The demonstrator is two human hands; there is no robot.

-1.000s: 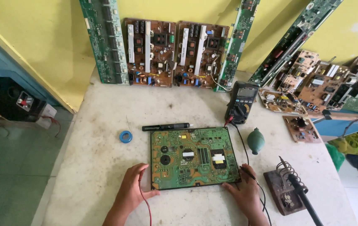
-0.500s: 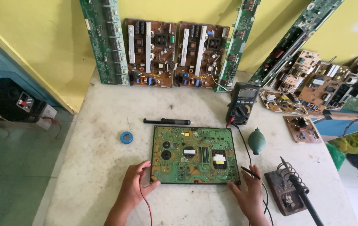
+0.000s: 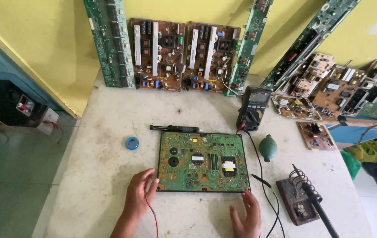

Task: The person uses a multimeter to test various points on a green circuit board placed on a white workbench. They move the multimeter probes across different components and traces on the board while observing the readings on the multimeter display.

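1. I see my left hand [image 3: 139, 194] touching the green circuit board's [image 3: 201, 161] near-left corner, fingers loose, gripping nothing.
2. My right hand [image 3: 246, 216] rests open on the bench [image 3: 96, 145], just below the board.
3. The board lies flat, mid-bench.

A black multimeter [image 3: 253, 108] stands propped on the desk [image 3: 100, 145] just behind the far right corner of the green circuit board [image 3: 201, 161], and its small rectangular screen, a pale grey strip near its top edge, sits above a round dial. On the green circuit board, two small white rectangular labels show, one near the middle and one toward the right, each crossed by a dark band; the right one has a yellowish part below it. Their print is too small to make out.
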